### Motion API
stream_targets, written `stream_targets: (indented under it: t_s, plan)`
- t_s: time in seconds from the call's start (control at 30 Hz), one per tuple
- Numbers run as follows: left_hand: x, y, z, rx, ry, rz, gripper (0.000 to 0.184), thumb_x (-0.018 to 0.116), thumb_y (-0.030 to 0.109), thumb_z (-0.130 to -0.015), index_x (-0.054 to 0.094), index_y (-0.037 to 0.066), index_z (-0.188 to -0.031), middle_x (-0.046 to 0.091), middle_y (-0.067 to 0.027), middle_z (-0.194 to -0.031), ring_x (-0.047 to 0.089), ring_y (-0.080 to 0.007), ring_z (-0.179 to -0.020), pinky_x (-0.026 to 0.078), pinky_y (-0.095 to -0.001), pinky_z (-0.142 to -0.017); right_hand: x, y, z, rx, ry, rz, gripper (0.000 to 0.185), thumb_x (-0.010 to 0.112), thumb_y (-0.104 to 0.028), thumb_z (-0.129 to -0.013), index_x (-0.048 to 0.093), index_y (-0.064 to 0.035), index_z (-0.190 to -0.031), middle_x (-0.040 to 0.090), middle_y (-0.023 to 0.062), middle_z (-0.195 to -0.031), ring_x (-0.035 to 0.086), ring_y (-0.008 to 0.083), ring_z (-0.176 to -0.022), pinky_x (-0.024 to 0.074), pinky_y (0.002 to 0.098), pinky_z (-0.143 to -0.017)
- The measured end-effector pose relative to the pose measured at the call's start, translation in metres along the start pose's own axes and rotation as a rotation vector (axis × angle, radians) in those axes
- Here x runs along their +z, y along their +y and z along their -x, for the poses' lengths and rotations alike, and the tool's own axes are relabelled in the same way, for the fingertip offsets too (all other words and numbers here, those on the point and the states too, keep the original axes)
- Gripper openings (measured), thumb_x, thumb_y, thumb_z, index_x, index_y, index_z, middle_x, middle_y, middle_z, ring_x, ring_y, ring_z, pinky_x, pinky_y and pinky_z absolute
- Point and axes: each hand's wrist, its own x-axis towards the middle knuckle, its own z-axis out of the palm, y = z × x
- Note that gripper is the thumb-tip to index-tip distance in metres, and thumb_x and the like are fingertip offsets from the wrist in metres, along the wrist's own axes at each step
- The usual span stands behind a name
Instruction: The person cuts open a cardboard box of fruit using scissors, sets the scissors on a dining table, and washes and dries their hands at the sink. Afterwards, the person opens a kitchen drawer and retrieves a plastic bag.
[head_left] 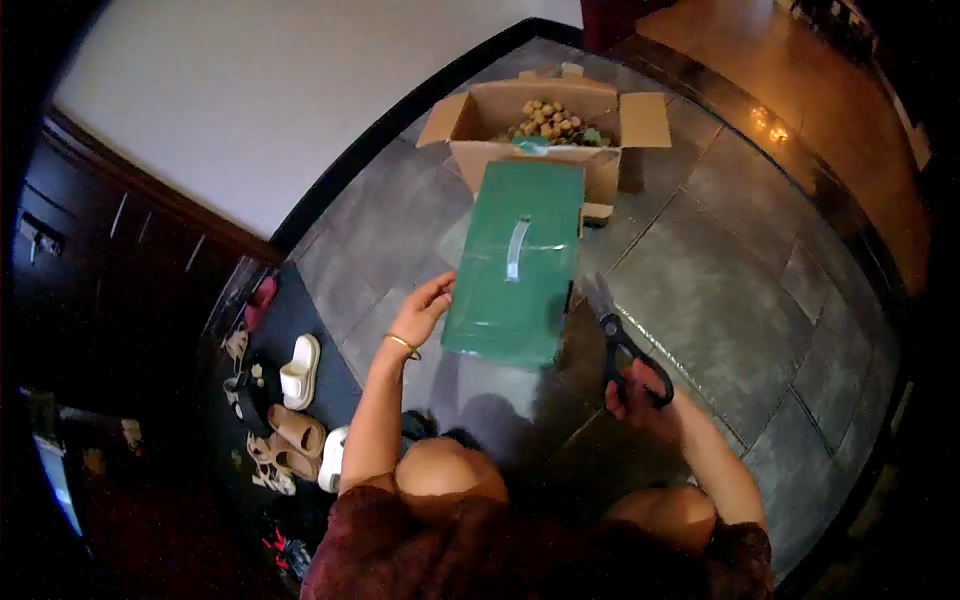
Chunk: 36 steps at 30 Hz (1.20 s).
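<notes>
A green box (512,300) with a pale carry handle (518,248) on top stands on the floor in front of me. Clear tape runs across its top. At its left side is my left hand (422,312), fingers stretched toward the box edge; whether they press on it I cannot tell. My right hand (640,402) is closed around the handles of dark scissors (625,345). The scissor blades point up and away, just right of the box, and look slightly apart.
Beyond the green box stands an open cardboard box (645,120) holding a bunch of round brownish fruit (550,120). Several sandals and slippers (298,372) lie on a dark mat (335,345) at the left. A white wall (300,90) rises at the upper left.
</notes>
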Motion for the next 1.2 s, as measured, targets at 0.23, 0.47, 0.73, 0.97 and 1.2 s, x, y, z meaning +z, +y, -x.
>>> stream_targets:
  t_s: [0.23, 0.47, 0.73, 0.97, 1.2]
  plan:
    - [0.024, 0.014, 0.028, -0.090, -0.049, 0.302, 0.060, 0.057, 0.025, -0.092, 0.034, 0.005, -0.144, 0.047, -0.0061, -0.137, 0.041, -0.0169, -0.126, 0.031, -0.0318, -0.106, 0.010, -0.008, 0.002, -0.073, 0.064, 0.175, 0.036, 0.060, -0.045, -0.088, 0.062, -0.0103, -0.096, 0.065, 0.0035, -0.081, 0.060, 0.0126, -0.070, 0.0386, 0.0226, -0.050]
    - [0.033, 0.010, 0.057, 0.044, -0.093, 0.125, 0.101, 0.079, 0.000, -0.069, 0.018, 0.007, -0.149, 0.036, -0.0082, -0.146, 0.033, -0.0213, -0.134, 0.027, -0.0354, -0.110, -0.029, 0.018, 0.024, -0.538, 0.234, 1.245, 0.041, 0.078, -0.026, -0.071, 0.057, -0.0016, -0.096, 0.060, 0.0120, -0.088, 0.061, 0.0259, -0.080, 0.0480, 0.0362, -0.068]
    - [0.056, 0.025, 0.068, 0.208, 0.180, -0.413, 0.093, 0.079, 0.006, -0.067, 0.030, 0.010, -0.145, 0.038, -0.0148, -0.144, 0.037, -0.0280, -0.132, 0.036, -0.0389, -0.106, -0.044, 0.004, 0.040, -0.581, 0.331, 1.403, 0.047, 0.077, -0.028, -0.064, 0.053, -0.0032, -0.096, 0.058, 0.0172, -0.093, 0.055, 0.0382, -0.089, 0.0447, 0.0448, -0.074]
    - [0.098, 0.091, 0.051, 0.438, -0.130, -1.088, 0.080, 0.081, 0.016, -0.060, 0.049, 0.012, -0.132, 0.041, -0.0190, -0.138, 0.043, -0.0383, -0.123, 0.038, -0.0453, -0.101, -0.070, 0.013, 0.014, -0.788, 0.360, 1.429, 0.045, 0.078, -0.025, -0.058, 0.050, -0.0052, -0.086, 0.054, 0.0157, -0.087, 0.053, 0.0370, -0.084, 0.0416, 0.0460, -0.070]
    - [0.117, 0.140, 0.019, 0.268, -0.336, -1.139, 0.096, 0.085, 0.023, -0.052, 0.043, 0.019, -0.138, 0.040, -0.0178, -0.135, 0.044, -0.0380, -0.118, 0.039, -0.0447, -0.098, -0.092, -0.033, 0.006, -0.803, 0.332, 1.568, 0.049, 0.077, -0.028, -0.060, 0.052, -0.0061, -0.096, 0.055, 0.0109, -0.094, 0.053, 0.0301, -0.094, 0.0394, 0.0406, -0.083]
